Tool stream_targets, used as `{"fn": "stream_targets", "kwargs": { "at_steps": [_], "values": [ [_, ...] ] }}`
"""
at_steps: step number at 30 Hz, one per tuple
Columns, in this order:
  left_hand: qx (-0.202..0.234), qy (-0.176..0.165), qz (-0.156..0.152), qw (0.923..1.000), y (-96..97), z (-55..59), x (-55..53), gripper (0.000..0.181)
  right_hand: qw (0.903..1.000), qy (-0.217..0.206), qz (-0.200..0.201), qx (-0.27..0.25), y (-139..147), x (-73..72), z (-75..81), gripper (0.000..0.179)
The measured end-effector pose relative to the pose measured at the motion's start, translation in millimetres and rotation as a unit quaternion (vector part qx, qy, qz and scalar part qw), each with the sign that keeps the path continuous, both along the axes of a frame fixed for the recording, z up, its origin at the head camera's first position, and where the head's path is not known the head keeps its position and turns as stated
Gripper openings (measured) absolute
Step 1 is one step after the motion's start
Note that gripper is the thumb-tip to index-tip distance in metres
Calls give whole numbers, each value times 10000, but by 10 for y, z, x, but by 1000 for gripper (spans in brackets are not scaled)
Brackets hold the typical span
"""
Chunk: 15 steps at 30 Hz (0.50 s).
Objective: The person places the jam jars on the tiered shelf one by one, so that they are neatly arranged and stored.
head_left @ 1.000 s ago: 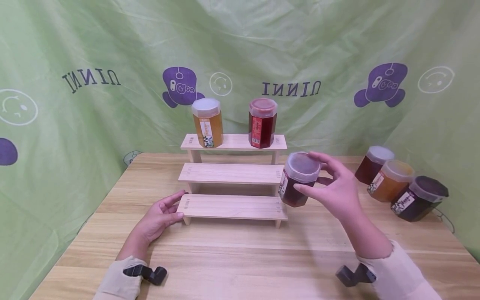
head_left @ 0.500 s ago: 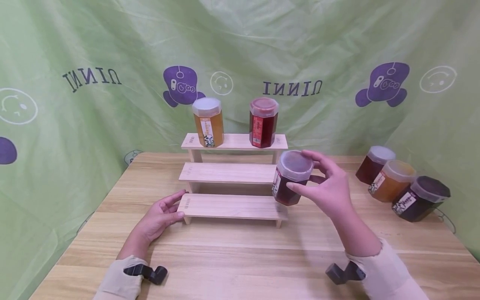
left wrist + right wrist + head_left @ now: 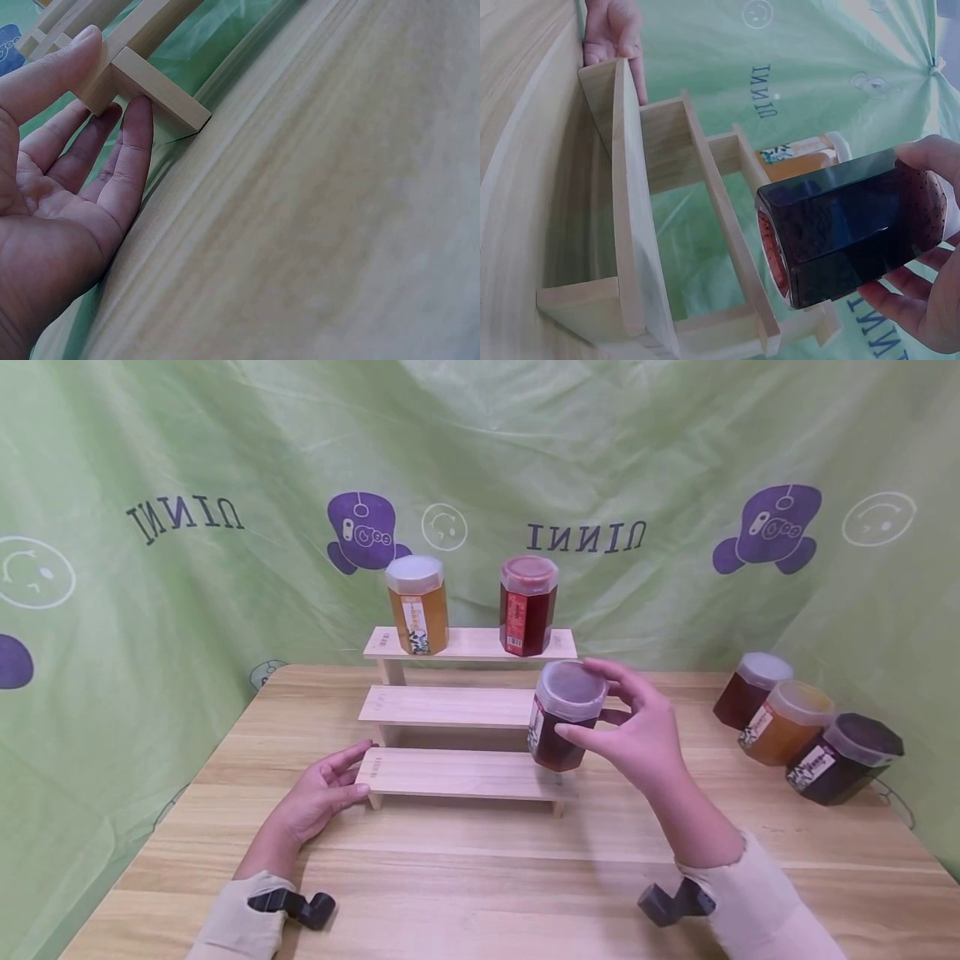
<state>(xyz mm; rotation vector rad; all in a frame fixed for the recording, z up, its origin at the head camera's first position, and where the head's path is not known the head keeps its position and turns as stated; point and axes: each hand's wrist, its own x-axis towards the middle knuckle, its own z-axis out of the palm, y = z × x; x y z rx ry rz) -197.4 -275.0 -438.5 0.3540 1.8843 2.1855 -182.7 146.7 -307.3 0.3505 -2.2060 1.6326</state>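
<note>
Dark jar (image 3: 562, 712), lid up, long axis nearly upright, is hanging near the wooden stand's (image 3: 450, 774) right end, the right hand (image 3: 643, 733) grasping it; the left hand (image 3: 321, 800) is gripping the stand's left end.

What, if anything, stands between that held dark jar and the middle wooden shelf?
Nothing visible. In the head view, the dark jar hides the right end of the middle shelf, and no other jar shows there; the amber jar and red jar stand on the top shelf.

Right wrist view: edge crops right hand (image 3: 936, 309).
</note>
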Motion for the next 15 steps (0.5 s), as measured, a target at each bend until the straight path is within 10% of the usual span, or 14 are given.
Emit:
{"fn": "stream_targets", "kwargs": {
  "at_steps": [15],
  "values": [
    [-3,5,-3,10000,-9,-7,-6,79,9988,-83,490,-27,-207,-115,29,74]
  ]
}}
